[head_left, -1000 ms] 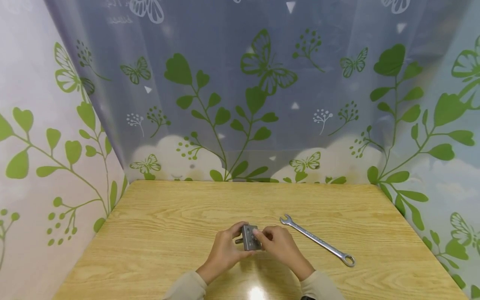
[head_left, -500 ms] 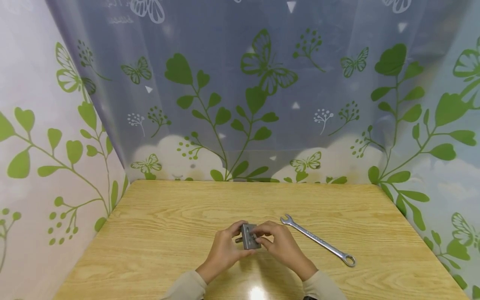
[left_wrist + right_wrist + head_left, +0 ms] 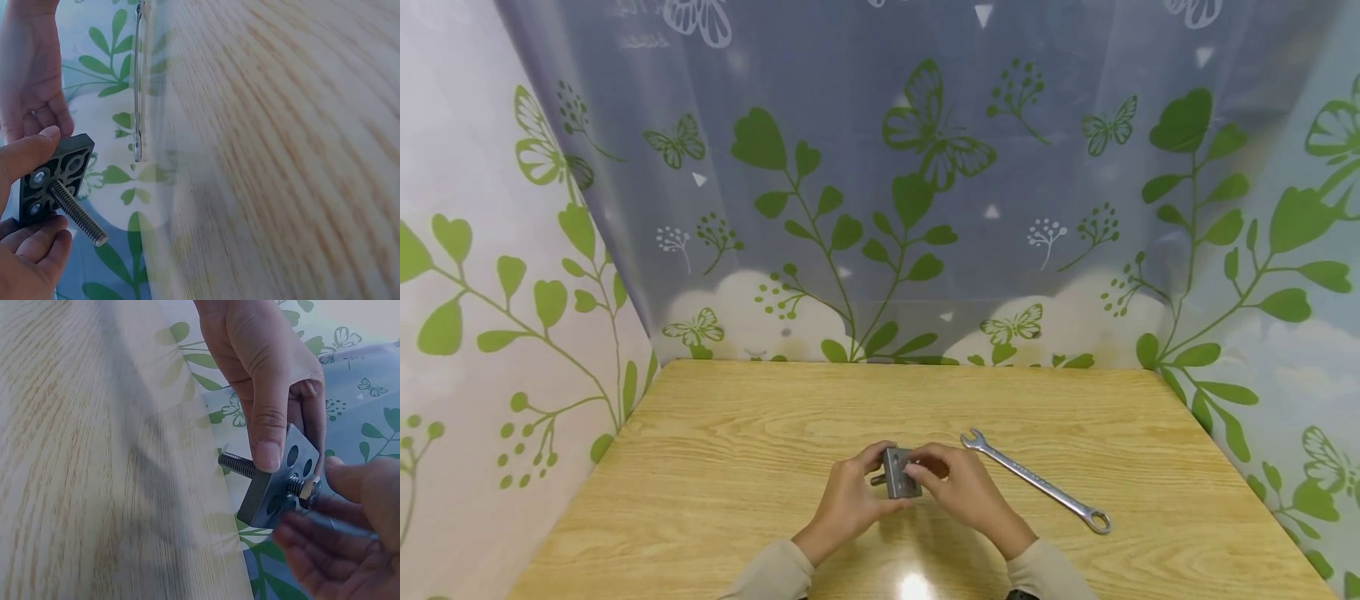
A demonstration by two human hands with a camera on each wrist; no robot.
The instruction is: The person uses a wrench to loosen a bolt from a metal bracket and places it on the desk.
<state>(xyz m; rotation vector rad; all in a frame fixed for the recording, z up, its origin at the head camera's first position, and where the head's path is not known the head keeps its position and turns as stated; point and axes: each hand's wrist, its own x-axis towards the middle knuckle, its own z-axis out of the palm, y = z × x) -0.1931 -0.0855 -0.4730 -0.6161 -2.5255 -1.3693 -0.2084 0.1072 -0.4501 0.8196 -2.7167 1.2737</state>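
A small dark grey square plate (image 3: 895,490) with several holes is gripped at its edges by my left hand (image 3: 847,500), thumb on one side and fingers on the other. A threaded bolt (image 3: 81,215) runs through the plate, its shank sticking out on the left. The hex head (image 3: 309,490) stands off the plate's right face, with some thread showing between. My right hand (image 3: 968,496) has thumb and fingers curled about that head; the right wrist view is blurred there, and exact contact is hard to make out. In the head view the fingers mostly hide the head.
A combination wrench (image 3: 1037,482) lies on the wooden table (image 3: 760,417), right of the hands, its open end towards the back. Curtains (image 3: 850,250) printed with leaves and butterflies hang behind and at both sides.
My right thumb and fingers have shifted about the bolt's head, parting to show it and then coming back over it. My left hand and the plate have hardly moved. The wrench lies still.
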